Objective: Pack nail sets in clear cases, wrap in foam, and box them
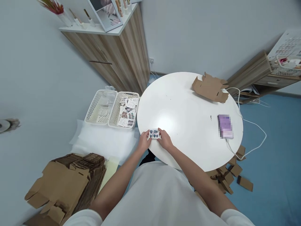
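A small white card of press-on nails (154,134), dark and pale in two rows, is held level over the near edge of the round white table (181,103). My left hand (144,140) grips its left end between thumb and fingers. At the opposite end, my right hand (165,139) pinches the card the same way. To the left, a white basket (112,116) contains several similar nail cards (128,114). Beside it, another white basket (92,108) has clear plastic cases (104,105) in it.
An unfolded cardboard box (210,88) lies at the table's far right, near a blurred purple object (225,125) with a white cable (258,125). Flat cardboard boxes (68,182) are stacked at lower left. Small folded boxes (228,175) lie on the floor at right. A wooden cabinet (117,56) stands behind.
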Tool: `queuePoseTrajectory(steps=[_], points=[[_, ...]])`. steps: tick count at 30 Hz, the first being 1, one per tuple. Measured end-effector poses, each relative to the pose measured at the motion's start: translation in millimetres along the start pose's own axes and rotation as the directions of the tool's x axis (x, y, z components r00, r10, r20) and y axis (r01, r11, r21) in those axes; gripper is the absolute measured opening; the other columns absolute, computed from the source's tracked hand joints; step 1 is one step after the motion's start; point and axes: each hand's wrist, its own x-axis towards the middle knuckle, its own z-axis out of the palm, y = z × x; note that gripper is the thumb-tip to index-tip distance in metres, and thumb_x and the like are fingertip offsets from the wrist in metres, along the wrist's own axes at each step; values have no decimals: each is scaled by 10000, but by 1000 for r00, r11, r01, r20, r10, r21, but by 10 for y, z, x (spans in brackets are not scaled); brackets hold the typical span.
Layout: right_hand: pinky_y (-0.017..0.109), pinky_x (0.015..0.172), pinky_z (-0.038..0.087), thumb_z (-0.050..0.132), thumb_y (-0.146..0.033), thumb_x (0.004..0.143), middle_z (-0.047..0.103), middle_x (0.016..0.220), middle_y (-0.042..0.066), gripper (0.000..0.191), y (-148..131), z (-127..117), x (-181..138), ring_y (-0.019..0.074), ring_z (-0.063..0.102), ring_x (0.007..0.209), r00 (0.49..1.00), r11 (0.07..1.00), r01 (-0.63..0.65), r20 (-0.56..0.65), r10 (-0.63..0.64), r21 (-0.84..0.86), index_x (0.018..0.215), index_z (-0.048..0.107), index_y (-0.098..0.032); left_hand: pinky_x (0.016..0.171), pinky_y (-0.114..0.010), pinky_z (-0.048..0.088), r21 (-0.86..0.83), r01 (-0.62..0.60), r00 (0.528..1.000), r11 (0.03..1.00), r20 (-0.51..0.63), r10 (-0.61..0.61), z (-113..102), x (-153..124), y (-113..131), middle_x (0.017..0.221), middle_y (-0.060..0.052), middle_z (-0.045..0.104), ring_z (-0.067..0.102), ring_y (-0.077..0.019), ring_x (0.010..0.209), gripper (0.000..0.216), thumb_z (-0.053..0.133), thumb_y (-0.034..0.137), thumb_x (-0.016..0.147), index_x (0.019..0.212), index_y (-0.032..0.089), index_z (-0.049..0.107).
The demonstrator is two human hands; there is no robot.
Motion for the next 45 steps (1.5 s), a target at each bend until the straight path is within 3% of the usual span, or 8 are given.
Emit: queuePoseTrajectory(steps=[6,10,18,22,27,37,41,45], points=[[280,729,404,500,-74,680,503,1007,74,671,-143,265,345,194,499,899,994,991,-106,1,106,-81,1302,298,-225,771,-335,436,81,40,995,996,93,-47,-127,323,-225,917,-72,517,518,-171,779,473,502,119,717,1187,134,450],[292,714,413,496,-78,676,491,1027,92,675,-166,367,385,205,498,895,985,979,-173,-23,171,-104,1305,299,-221,767,-339,436,104,16,990,994,137,-30,-150,380,-296,992,-95,489,522,-193,849,472,478,131,736,1206,148,434],[329,805,448,528,-180,663,470,1092,71,679,-188,584,188,163,506,911,933,906,-278,-133,333,318,1296,284,-216,815,-360,442,-116,93,982,989,173,-72,-142,228,-309,1089,-115,448,509,-201,948,538,468,142,731,1259,164,364],[346,844,433,524,-172,644,474,1121,74,671,-263,623,322,168,496,960,906,876,-281,-193,377,391,1277,305,-213,862,-365,424,-169,99,986,981,150,-74,-153,344,-303,1125,-124,446,497,-200,987,552,451,94,710,1253,146,365],[341,842,433,524,-178,650,486,1125,79,653,-322,581,459,168,495,970,896,864,-270,-217,387,425,1268,313,-201,871,-361,423,-181,67,989,981,142,-41,-191,510,-314,1099,-114,470,500,-196,990,552,445,77,696,1240,145,388],[336,847,421,570,-201,636,473,1152,87,671,-275,587,436,170,489,993,907,858,-229,-219,360,459,1259,322,-201,877,-351,426,-238,59,994,969,107,-34,-174,496,-358,1155,-113,443,502,-182,970,572,459,92,693,1255,148,373],[333,833,429,579,-218,632,449,1192,90,662,-210,577,388,178,475,1018,919,852,-190,-216,329,489,1245,330,-214,880,-357,420,-247,82,996,966,53,-71,-196,400,-356,1157,-114,440,496,-189,984,564,475,116,699,1253,148,377],[340,861,419,576,-238,636,431,1220,90,639,-129,566,303,191,457,1060,941,861,-133,-210,265,492,1232,346,-220,877,-359,415,-277,147,988,950,-5,-154,-229,133,-408,1144,-112,459,494,-213,1008,535,501,159,711,1237,165,404]])
